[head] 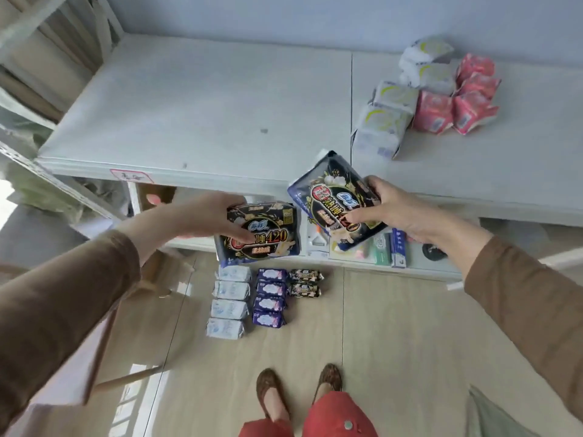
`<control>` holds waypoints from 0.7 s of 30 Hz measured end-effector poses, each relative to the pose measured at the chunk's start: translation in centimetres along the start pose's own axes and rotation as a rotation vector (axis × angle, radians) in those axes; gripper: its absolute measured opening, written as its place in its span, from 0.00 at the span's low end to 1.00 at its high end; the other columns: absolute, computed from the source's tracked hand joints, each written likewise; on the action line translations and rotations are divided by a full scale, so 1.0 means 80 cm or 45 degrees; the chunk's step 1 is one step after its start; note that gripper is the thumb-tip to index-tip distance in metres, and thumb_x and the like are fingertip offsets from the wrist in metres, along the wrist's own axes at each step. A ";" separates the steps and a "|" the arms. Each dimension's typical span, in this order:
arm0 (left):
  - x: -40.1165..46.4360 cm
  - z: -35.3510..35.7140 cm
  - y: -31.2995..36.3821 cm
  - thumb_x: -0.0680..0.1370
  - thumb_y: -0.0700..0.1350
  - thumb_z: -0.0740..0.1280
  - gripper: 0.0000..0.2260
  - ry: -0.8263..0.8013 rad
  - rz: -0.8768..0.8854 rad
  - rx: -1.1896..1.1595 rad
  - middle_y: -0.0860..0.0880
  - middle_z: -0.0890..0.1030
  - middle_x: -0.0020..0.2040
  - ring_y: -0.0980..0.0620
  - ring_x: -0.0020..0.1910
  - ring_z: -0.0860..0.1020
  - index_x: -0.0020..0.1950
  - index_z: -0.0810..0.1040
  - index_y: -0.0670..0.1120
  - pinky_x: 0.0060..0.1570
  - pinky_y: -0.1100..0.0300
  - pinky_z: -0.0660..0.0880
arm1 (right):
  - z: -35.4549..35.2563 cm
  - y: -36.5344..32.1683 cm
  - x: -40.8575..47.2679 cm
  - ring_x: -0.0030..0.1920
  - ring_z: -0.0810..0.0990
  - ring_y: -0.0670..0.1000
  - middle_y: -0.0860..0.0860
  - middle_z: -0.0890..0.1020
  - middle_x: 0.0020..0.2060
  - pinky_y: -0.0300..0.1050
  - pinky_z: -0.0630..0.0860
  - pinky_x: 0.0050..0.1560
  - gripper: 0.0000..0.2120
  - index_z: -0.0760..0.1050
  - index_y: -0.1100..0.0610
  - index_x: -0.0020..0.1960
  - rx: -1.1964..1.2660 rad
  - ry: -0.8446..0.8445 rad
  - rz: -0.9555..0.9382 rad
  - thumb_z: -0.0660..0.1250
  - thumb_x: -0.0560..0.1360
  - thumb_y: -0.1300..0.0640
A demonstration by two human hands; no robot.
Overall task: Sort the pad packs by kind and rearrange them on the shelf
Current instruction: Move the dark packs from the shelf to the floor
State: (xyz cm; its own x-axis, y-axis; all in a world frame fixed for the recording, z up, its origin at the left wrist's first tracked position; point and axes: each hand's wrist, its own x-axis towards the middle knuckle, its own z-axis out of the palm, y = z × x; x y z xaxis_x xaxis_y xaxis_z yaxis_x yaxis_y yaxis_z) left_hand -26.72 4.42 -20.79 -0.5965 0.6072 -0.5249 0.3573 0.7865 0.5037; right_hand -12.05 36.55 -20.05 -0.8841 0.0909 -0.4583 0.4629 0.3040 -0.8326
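Observation:
My left hand (208, 216) grips a black "420" pad pack (268, 238) just below the front edge of the white shelf (195, 115). My right hand (394, 209) grips a second black pad pack (331, 190), tilted, its top corner over the shelf edge. On the shelf at the right stand a row of white-and-yellow packs (388, 115) and, beside them, a row of pink packs (457, 99). On the floor lie a row of light-blue packs (228, 301), a row of purple packs (269, 298) and two small black packs (305, 282).
A lower shelf (441, 263) behind my hands carries small boxes and a black disc. Another shelving unit with cardboard (41, 58) stands at the left. My feet in brown shoes (299, 386) stand on the wood floor. A red-bordered label (131, 175) is stuck on the shelf front.

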 end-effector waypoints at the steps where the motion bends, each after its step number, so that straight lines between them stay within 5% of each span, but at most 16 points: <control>1: 0.000 0.022 -0.007 0.57 0.73 0.74 0.35 -0.037 -0.016 0.009 0.63 0.81 0.48 0.60 0.46 0.80 0.60 0.74 0.61 0.44 0.62 0.73 | 0.005 0.023 -0.012 0.54 0.84 0.51 0.50 0.85 0.54 0.46 0.78 0.57 0.28 0.71 0.52 0.64 0.007 -0.022 0.042 0.79 0.68 0.59; 5: 0.020 0.126 -0.033 0.61 0.69 0.74 0.27 -0.124 -0.047 0.084 0.61 0.80 0.49 0.59 0.46 0.79 0.54 0.73 0.59 0.45 0.59 0.74 | 0.031 0.132 -0.036 0.52 0.83 0.44 0.44 0.84 0.52 0.35 0.76 0.49 0.27 0.71 0.48 0.61 -0.042 -0.039 0.185 0.80 0.68 0.58; 11: 0.086 0.308 -0.087 0.67 0.56 0.77 0.21 -0.232 -0.105 0.184 0.58 0.75 0.48 0.53 0.47 0.76 0.56 0.74 0.55 0.38 0.62 0.68 | 0.098 0.327 -0.041 0.53 0.82 0.50 0.46 0.83 0.54 0.45 0.78 0.56 0.34 0.70 0.45 0.68 -0.263 -0.003 0.412 0.77 0.66 0.58; 15: 0.136 0.427 -0.140 0.68 0.51 0.76 0.23 -0.240 -0.136 0.216 0.50 0.76 0.55 0.48 0.50 0.77 0.60 0.75 0.50 0.49 0.55 0.75 | 0.160 0.440 -0.038 0.50 0.77 0.48 0.46 0.77 0.53 0.31 0.67 0.38 0.33 0.66 0.51 0.68 -0.397 0.011 0.509 0.75 0.66 0.55; 18: 0.181 0.509 -0.179 0.70 0.50 0.74 0.23 -0.209 -0.132 0.295 0.48 0.75 0.58 0.46 0.53 0.77 0.63 0.74 0.48 0.51 0.54 0.75 | 0.210 0.524 -0.022 0.49 0.76 0.49 0.46 0.76 0.50 0.36 0.65 0.36 0.29 0.68 0.53 0.64 -0.465 0.019 0.495 0.76 0.66 0.55; 21: 0.233 0.577 -0.214 0.70 0.49 0.73 0.22 -0.148 -0.122 0.305 0.46 0.75 0.58 0.44 0.52 0.77 0.62 0.74 0.47 0.48 0.54 0.75 | 0.259 0.605 0.002 0.52 0.76 0.52 0.47 0.75 0.48 0.41 0.66 0.43 0.26 0.73 0.51 0.62 -0.462 0.043 0.423 0.75 0.65 0.57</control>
State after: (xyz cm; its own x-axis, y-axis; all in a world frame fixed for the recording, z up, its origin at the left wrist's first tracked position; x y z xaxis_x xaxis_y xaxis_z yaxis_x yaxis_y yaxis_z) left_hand -10.78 7.51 -70.85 -0.5543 0.5269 -0.6443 0.4714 0.8367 0.2788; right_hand 11.50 31.67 -66.87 -0.6967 0.2676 -0.6655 0.6735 0.5634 -0.4785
